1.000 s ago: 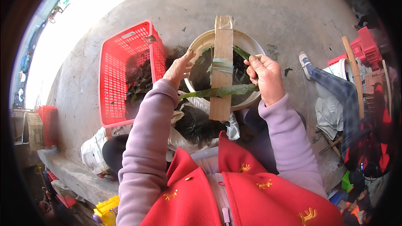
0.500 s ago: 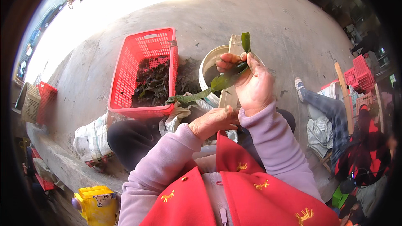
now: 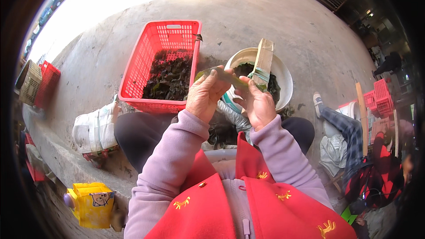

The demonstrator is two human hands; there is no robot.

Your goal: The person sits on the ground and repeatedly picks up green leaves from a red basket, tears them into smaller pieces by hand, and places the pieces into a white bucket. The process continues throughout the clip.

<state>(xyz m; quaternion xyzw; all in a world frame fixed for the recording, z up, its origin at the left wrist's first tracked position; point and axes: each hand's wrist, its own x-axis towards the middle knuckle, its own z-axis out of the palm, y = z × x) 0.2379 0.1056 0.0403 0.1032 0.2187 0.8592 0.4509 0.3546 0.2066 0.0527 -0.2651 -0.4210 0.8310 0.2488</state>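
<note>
My left hand [image 3: 207, 90] and my right hand [image 3: 256, 104] both grip a long green seaweed strip [image 3: 226, 76], stretched between them in front of a pale bucket [image 3: 282, 73]. A wooden board [image 3: 265, 54] with green binding lies over the bucket, which has dark seaweed [image 3: 271, 90] inside. Just left of my hands stands a red plastic basket [image 3: 132, 71] partly filled with dark leafy pieces [image 3: 164, 77]. Below my hands, between my bent knees, a whitish sack [image 3: 235, 116] with more dark seaweed [image 3: 218, 132] is partly hidden by my arms.
A co-worker's plaid-trousered leg [image 3: 338, 126] stretches at the right, beside stacked red crates [image 3: 381, 95] and an upright stick [image 3: 361, 115]. At the left are crates [image 3: 46, 84], a white bundle [image 3: 95, 130], a concrete ledge [image 3: 66, 159] and a yellow container [image 3: 90, 203].
My left hand has risen to take the strip. My right hand has come down a little, and the strip, raised at one end half a second ago, now lies more level between both hands.
</note>
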